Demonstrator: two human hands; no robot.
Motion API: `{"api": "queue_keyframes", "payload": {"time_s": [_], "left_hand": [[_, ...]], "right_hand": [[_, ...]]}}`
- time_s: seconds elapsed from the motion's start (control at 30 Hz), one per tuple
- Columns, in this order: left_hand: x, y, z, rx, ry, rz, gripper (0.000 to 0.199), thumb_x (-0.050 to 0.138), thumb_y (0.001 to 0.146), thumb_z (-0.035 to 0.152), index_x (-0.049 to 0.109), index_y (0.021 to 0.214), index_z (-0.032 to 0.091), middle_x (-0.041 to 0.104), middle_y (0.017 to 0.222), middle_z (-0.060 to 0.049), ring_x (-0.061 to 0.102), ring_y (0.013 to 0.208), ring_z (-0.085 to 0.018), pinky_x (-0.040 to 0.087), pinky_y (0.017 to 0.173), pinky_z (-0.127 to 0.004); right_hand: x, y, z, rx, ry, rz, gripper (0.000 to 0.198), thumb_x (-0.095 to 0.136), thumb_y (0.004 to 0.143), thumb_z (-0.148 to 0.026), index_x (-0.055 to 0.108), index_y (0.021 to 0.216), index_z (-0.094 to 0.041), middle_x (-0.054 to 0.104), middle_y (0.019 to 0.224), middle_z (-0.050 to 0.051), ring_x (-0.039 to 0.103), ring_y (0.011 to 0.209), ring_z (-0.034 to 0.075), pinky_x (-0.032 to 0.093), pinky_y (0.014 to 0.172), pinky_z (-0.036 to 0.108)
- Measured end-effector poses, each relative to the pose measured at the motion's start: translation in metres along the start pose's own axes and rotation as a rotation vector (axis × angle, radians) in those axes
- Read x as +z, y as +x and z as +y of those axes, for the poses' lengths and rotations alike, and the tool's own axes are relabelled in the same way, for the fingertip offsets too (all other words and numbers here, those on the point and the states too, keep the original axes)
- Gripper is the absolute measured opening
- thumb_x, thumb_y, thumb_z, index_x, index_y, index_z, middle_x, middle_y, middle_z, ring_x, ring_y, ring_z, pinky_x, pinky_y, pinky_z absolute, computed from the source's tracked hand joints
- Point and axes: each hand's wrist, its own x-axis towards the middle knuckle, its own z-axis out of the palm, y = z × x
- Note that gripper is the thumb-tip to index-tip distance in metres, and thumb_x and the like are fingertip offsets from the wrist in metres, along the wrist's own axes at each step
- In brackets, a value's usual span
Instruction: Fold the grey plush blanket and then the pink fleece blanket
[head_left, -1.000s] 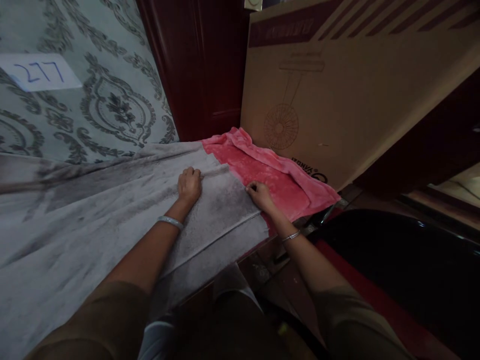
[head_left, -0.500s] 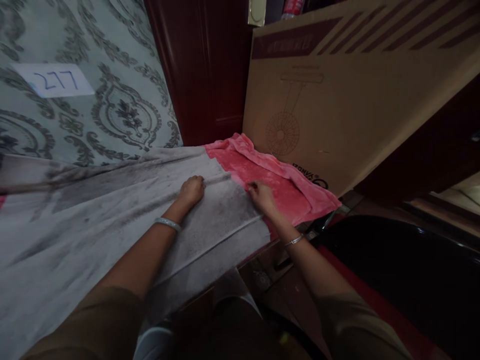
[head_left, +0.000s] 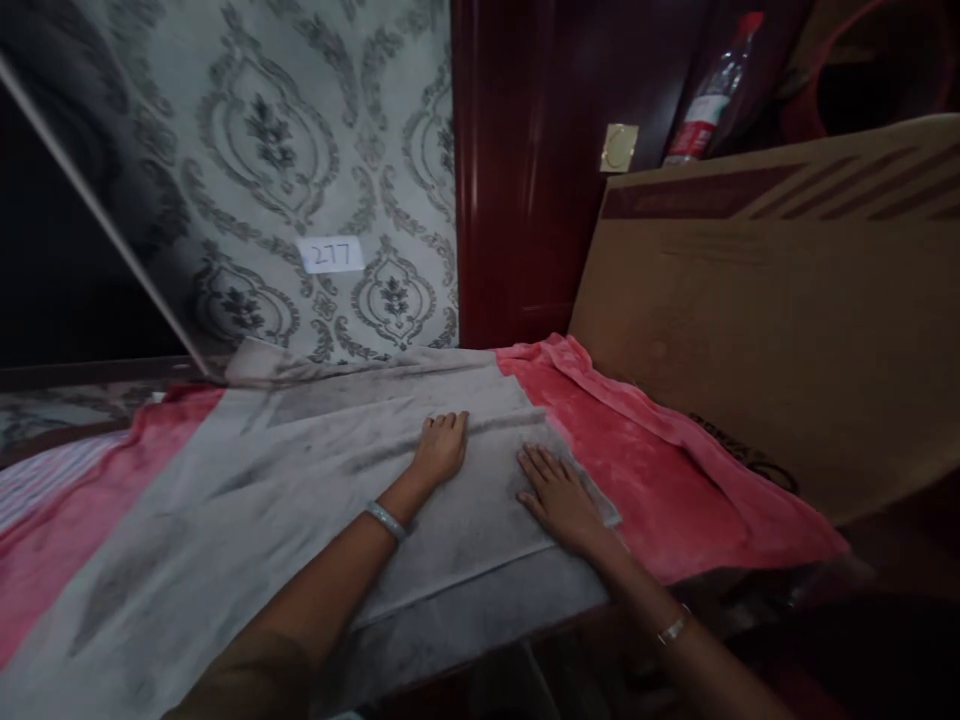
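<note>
A grey plush cloth (head_left: 315, 490) lies spread over a pink plush blanket (head_left: 667, 500), which shows at both ends. My left hand (head_left: 442, 447) rests on the middle of the grey cloth, fingers together and slightly bent, pressing on the fabric by a low crease. To its right, my right hand (head_left: 559, 495) lies flat near the cloth's right edge, fingers spread, with nothing held. The edge beside it borders the pink blanket. Some creases run along the grey cloth, and its front part drops over the near side.
Behind the blanket on the right leans a large cardboard box (head_left: 787, 330). A bottle with a red cap (head_left: 709, 95) stands behind it. A paper marked 277 (head_left: 331, 254) is on the patterned wall. A dark panel (head_left: 67, 240) stands at left; striped fabric (head_left: 52, 480) lies below it.
My right hand has gone from pinching at the cloth's right edge to lying flat on the grey cloth. My left hand stays on the cloth. The view has turned left and tilted up.
</note>
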Motion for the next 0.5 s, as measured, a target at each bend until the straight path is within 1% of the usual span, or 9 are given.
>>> {"api": "queue_keyframes", "payload": {"time_s": [0.1,0.13,0.2,0.27,0.33,0.37,0.4,0.43,0.5], "left_hand": [[-0.006,-0.026,-0.035,-0.026,-0.023,0.021,0.056,0.048,0.092,0.022,0.042,0.147,0.018,0.057,0.140,-0.016,0.053,0.127,-0.029,0.036,0.106,-0.044],[-0.008,-0.038,-0.050,-0.035,-0.030,0.028,0.057,0.049,0.091,0.023,0.042,0.148,0.018,0.055,0.142,-0.016,0.051,0.129,-0.030,0.035,0.108,-0.045],[-0.013,-0.064,-0.083,-0.053,-0.043,0.042,0.057,0.050,0.091,0.025,0.043,0.147,0.016,0.053,0.145,-0.017,0.049,0.132,-0.030,0.033,0.111,-0.046],[-0.020,-0.091,-0.118,-0.062,-0.066,0.054,0.056,0.051,0.092,0.030,0.046,0.146,0.016,0.053,0.145,-0.017,0.049,0.133,-0.031,0.033,0.113,-0.048],[-0.029,-0.114,-0.154,-0.100,-0.095,0.069,0.054,0.049,0.093,0.035,0.049,0.144,0.018,0.056,0.143,-0.016,0.049,0.133,-0.030,0.034,0.114,-0.048],[-0.035,-0.125,-0.172,-0.160,-0.101,0.079,0.051,0.047,0.094,0.036,0.051,0.142,0.018,0.057,0.142,-0.015,0.050,0.133,-0.029,0.036,0.114,-0.047],[-0.041,-0.134,-0.190,-0.265,-0.099,0.086,0.049,0.044,0.094,0.035,0.054,0.139,0.019,0.058,0.141,-0.015,0.051,0.133,-0.028,0.036,0.114,-0.045],[-0.048,-0.142,-0.209,-0.409,-0.089,0.091,0.048,0.042,0.094,0.033,0.055,0.137,0.018,0.058,0.141,-0.015,0.051,0.133,-0.027,0.038,0.114,-0.044],[-0.060,-0.154,-0.245,-0.720,-0.058,0.090,0.048,0.043,0.091,0.028,0.058,0.134,0.015,0.058,0.141,-0.018,0.051,0.133,-0.029,0.042,0.110,-0.043]], "right_hand": [[0.002,0.006,0.011,-0.034,0.039,0.011,0.065,0.045,0.094,-0.042,0.042,0.155,-0.020,0.032,0.162,0.010,0.031,0.150,0.029,0.028,0.119,0.055],[0.000,0.010,0.016,-0.054,0.074,0.006,0.064,0.047,0.092,-0.042,0.048,0.151,-0.019,0.037,0.159,0.011,0.036,0.147,0.030,0.031,0.118,0.054],[-0.009,0.023,0.028,-0.072,0.181,-0.008,0.058,0.047,0.090,-0.042,0.060,0.140,-0.018,0.054,0.148,0.013,0.051,0.137,0.031,0.039,0.114,0.051],[-0.023,0.044,0.040,-0.035,0.302,0.034,0.052,0.043,0.089,-0.043,0.069,0.128,-0.019,0.067,0.131,0.014,0.063,0.121,0.030,0.047,0.106,0.049],[-0.036,0.070,0.055,0.061,0.382,0.144,0.051,0.043,0.087,-0.046,0.073,0.119,-0.019,0.073,0.120,0.014,0.069,0.109,0.032,0.052,0.098,0.048],[-0.040,0.085,0.063,0.115,0.405,0.203,0.050,0.045,0.084,-0.048,0.073,0.114,-0.019,0.074,0.116,0.016,0.070,0.104,0.033,0.054,0.094,0.049],[-0.043,0.100,0.071,0.164,0.422,0.251,0.049,0.048,0.080,-0.048,0.074,0.109,-0.019,0.075,0.111,0.017,0.071,0.100,0.034,0.055,0.090,0.050],[-0.042,0.116,0.080,0.199,0.436,0.290,0.046,0.051,0.076,-0.049,0.075,0.102,-0.019,0.075,0.107,0.018,0.071,0.096,0.035,0.056,0.087,0.050],[-0.035,0.148,0.097,0.210,0.457,0.337,0.036,0.056,0.070,-0.049,0.074,0.088,-0.024,0.076,0.097,0.020,0.072,0.087,0.037,0.056,0.079,0.051]]}}
